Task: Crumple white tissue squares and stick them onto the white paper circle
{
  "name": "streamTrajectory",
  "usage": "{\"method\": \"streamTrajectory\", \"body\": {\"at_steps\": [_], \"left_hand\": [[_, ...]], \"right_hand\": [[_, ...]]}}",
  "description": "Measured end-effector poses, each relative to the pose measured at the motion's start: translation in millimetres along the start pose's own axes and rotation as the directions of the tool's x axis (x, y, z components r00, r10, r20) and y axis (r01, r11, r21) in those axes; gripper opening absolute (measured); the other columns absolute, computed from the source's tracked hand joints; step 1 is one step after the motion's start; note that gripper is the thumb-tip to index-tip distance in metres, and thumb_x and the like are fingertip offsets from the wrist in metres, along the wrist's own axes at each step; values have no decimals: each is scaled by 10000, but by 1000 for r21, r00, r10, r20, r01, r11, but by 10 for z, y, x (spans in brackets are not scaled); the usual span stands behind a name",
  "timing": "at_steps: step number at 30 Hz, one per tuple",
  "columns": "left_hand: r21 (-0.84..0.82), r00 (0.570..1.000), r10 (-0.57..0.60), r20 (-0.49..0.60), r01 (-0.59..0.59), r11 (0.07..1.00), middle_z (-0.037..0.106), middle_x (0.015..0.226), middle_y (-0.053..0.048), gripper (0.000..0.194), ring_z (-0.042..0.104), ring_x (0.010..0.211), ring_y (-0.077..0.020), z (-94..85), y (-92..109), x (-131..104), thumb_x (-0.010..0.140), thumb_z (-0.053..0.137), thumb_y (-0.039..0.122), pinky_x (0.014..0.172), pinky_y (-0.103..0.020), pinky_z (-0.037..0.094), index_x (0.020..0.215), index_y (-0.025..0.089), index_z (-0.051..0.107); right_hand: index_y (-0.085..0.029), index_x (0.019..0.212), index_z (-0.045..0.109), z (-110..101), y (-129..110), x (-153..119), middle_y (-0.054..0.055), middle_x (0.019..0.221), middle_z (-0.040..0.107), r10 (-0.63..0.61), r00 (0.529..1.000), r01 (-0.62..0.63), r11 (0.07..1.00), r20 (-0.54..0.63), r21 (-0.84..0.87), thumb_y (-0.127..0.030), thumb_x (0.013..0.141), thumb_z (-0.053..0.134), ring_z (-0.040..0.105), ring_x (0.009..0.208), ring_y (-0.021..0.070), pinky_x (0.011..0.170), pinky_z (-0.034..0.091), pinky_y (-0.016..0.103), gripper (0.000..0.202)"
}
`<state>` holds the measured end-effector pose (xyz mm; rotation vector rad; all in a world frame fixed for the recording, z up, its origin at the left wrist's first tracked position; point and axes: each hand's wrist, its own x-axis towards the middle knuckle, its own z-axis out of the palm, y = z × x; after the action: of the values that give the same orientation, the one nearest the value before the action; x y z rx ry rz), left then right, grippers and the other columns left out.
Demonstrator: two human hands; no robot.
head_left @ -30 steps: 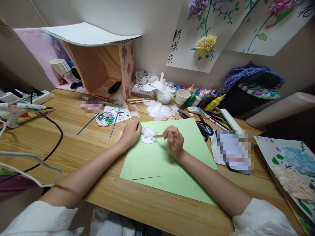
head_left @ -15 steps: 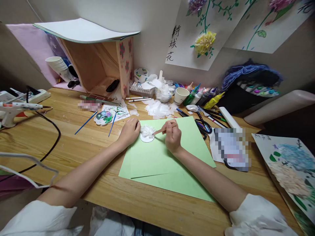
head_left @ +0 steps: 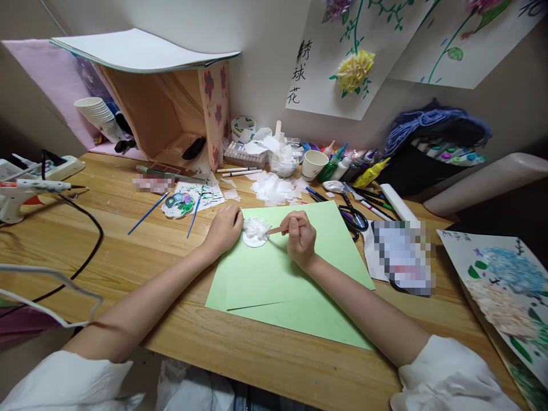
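Note:
A round white disc (head_left: 256, 242) topped with ruffled white paper pieces lies at the upper left of the green paper (head_left: 295, 274). My right hand (head_left: 301, 238) is closed round a flat wooden stick (head_left: 275, 230), whose far end touches the disc's right side. At the disc's left edge rests my left hand (head_left: 223, 229), its fingers curled together; what they hold, if anything, is hidden. Behind the green paper is a loose pile of white paper squares (head_left: 274, 188).
Behind stand a paper cup (head_left: 314, 165) and paint bottles (head_left: 340, 166). Scissors (head_left: 354, 217) and a phone (head_left: 402, 257) lie right. Two blue brushes, a painted scrap (head_left: 178, 205) and a glue gun (head_left: 29, 191) with its black cable are left.
The whole view has shifted slightly. Both hands keep nearly the same place and grip, with the stick's end still at the disc.

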<state>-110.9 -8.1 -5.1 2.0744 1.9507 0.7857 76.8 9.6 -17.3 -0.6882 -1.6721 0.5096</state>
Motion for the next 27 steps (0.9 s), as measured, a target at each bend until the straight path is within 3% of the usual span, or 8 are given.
{"method": "streamTrajectory", "body": {"at_steps": [6,11,13,16,19,23,27], "left_hand": [[-5,1000,2,-2,-2,1000,499,730,-40,197,461,720,-181,4,-3,0,872,318,217,655,-306,339,689,195,386],[-12,1000,11,-8,-11,1000,501,735,-44,194,464,729,-187,15,-10,4,868,321,219,668,-313,346,694,195,403],[-9,1000,12,-12,-12,1000,502,733,-45,195,464,730,-190,17,-10,2,866,323,219,667,-315,346,693,195,409],[-2,1000,9,-13,-9,1000,500,730,-43,195,462,723,-189,18,-8,-5,868,324,219,659,-314,345,691,197,402],[3,1000,10,-12,-9,1000,502,731,-42,194,463,722,-186,15,-5,-9,871,327,218,659,-312,349,691,197,397],[4,1000,8,-13,-8,1000,507,735,-44,194,466,728,-189,11,1,-5,872,323,217,664,-315,350,699,196,409],[-6,1000,-3,-8,3,1000,517,741,-46,196,471,732,-190,7,4,-17,870,326,222,669,-316,352,705,193,428]], "right_hand": [[-223,822,428,8,-6,28,-14,628,510,-196,974,200,979,110,-30,-122,893,350,469,549,132,541,389,275,146],[-222,855,429,14,-28,52,2,637,504,-406,870,433,900,281,-41,-100,857,385,416,553,147,524,360,288,130],[-219,839,436,17,-38,46,2,638,507,-359,895,384,922,264,-47,-109,862,389,426,559,145,527,366,287,122],[-212,780,450,17,-41,34,-5,646,517,-120,987,125,991,110,-38,-171,902,356,466,557,127,538,399,278,159],[-202,708,455,7,-29,38,-12,653,492,122,991,-120,992,-62,36,-257,929,320,473,526,104,517,409,266,265],[-199,666,448,-7,-30,50,-13,666,453,205,963,-179,971,-173,157,-315,924,338,444,503,90,468,382,255,303],[-201,669,443,-10,-57,47,-27,636,448,200,966,-166,966,-165,198,-344,914,350,430,475,85,453,364,250,299]]}}
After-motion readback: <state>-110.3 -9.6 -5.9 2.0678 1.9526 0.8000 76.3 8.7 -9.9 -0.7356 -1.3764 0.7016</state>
